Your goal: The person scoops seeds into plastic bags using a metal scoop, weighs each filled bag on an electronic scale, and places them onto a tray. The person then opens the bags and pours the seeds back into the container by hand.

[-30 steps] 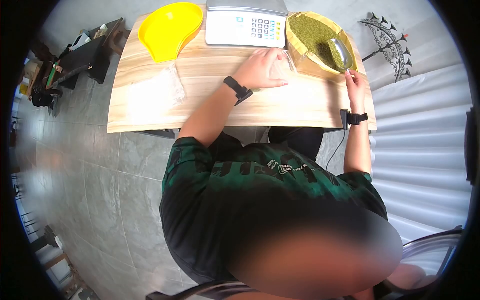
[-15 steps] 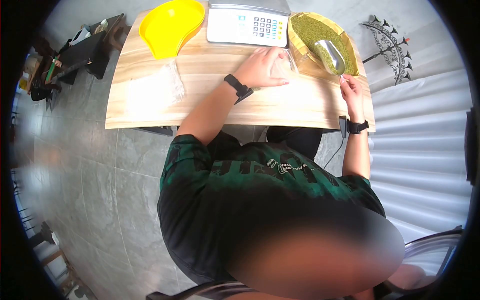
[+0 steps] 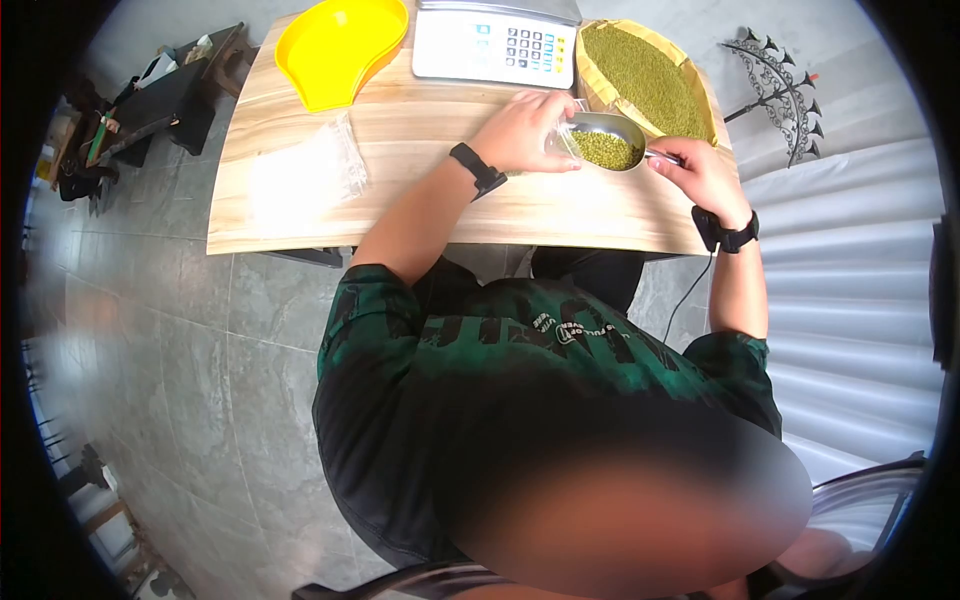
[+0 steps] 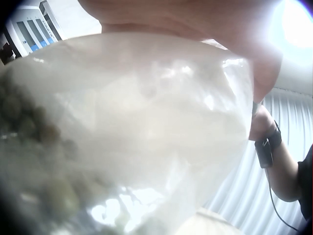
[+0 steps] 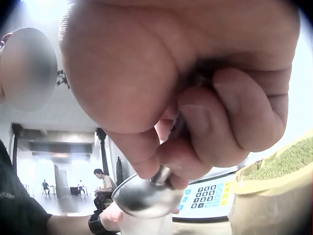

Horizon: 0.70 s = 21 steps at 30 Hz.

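Note:
My left hand (image 3: pixel 520 135) holds a clear plastic bag (image 3: pixel 567 142) by its mouth, just in front of the scale. In the left wrist view, the bag fills most of the picture, with some green beans (image 4: pixel 24 115) inside it. My right hand (image 3: pixel 705 180) grips the handle of a metal scoop (image 3: pixel 622 126), its fingers curled round it in the right wrist view. Small green beans (image 3: pixel 607 151) lie in the scoop, whose front end is at the bag's opening. Part of the bag is hidden behind my left hand.
An open paper sack (image 3: pixel 592 92) full of green beans stands at the back right. Beside it is a white digital scale (image 3: pixel 495 45), then a yellow scoop-shaped tray (image 3: pixel 335 50). Clear plastic bags (image 3: pixel 345 160) lie on the left of the wooden table (image 3: pixel 440 215). A cable (image 3: pixel 690 295) hangs from my right wrist.
My right hand has lifted the scoop with beans out of the paper sack and brought it left to the bag's mouth. My left hand has stayed nearly in place.

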Tool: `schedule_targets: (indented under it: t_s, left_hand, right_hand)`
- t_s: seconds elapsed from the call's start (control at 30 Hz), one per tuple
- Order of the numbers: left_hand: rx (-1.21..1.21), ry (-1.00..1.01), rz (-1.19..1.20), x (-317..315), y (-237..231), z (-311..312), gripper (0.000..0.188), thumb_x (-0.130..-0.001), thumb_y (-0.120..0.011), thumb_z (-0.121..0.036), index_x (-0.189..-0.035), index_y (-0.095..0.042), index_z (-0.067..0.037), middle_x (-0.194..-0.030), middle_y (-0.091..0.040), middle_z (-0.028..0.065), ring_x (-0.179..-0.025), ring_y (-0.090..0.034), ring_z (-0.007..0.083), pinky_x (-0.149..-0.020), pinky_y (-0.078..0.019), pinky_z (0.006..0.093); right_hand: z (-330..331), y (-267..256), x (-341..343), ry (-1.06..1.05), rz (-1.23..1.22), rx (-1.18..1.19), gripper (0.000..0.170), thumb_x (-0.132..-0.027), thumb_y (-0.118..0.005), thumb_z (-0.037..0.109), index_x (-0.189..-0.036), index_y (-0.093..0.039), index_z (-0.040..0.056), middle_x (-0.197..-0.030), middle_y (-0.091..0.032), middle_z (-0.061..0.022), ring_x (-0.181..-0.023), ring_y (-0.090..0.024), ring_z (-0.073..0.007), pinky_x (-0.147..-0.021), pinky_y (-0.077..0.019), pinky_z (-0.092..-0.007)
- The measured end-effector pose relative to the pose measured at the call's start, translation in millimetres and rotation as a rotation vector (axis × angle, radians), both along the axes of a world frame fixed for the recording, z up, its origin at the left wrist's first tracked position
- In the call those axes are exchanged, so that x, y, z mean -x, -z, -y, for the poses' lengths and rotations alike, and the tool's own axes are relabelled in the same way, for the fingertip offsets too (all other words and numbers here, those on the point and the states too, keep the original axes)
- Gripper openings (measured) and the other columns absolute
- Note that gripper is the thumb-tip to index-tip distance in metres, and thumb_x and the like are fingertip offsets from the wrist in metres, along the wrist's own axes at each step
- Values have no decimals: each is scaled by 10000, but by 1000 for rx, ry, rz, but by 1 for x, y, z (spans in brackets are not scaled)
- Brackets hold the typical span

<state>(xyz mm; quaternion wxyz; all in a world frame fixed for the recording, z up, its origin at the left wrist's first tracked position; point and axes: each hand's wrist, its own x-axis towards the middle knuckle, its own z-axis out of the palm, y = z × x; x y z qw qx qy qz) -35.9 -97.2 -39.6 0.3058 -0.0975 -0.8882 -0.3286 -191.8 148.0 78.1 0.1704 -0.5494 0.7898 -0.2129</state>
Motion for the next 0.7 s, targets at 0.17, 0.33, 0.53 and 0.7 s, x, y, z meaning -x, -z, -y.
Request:
schedule_targets:
  t_s: [0.17,0.33,0.53,0.7]
  left_hand:
    - [2,0,-26,1,1,0,605,-669,-833,-362,-1066,-486,-66,-1189,-622,134,-1122,-561,352,-993,-415,440]
    - [10,-9,-46,-2,-1,-1,600,-666,-834,-366,-1061,-490,-73,-1151,-624,132,-1110,-564,354,-988,-418,439]
    - [-7,-16,-94,3,7,2,602,-671,-825,-380,-1079,-500,-80,-1067,-616,118,-1077,-567,351,-969,-424,443]
    - [-20,-18,-93,0,4,2,600,-682,-814,-383,-1095,-502,-80,-1061,-611,118,-1076,-567,347,-972,-423,439]
  right_hand:
    - [26,-38,-17,-136,-250,-165,269,-917,-640,228,-1037,-673,-10,-858,-670,-203,-778,-652,-336,-690,-502,-385]
    - [32,-41,-20,-150,-250,-189,260,-920,-634,220,-1029,-672,-13,-865,-672,-198,-792,-648,-342,-703,-503,-388]
    - [-11,-17,52,-14,93,13,238,-920,-660,170,-1042,-661,-35,-849,-678,-113,-766,-612,-184,-721,-486,-303]
    - [-42,-18,128,362,148,32,256,-916,-665,192,-1047,-678,-28,-871,-691,-125,-802,-628,-183,-750,-489,-300]
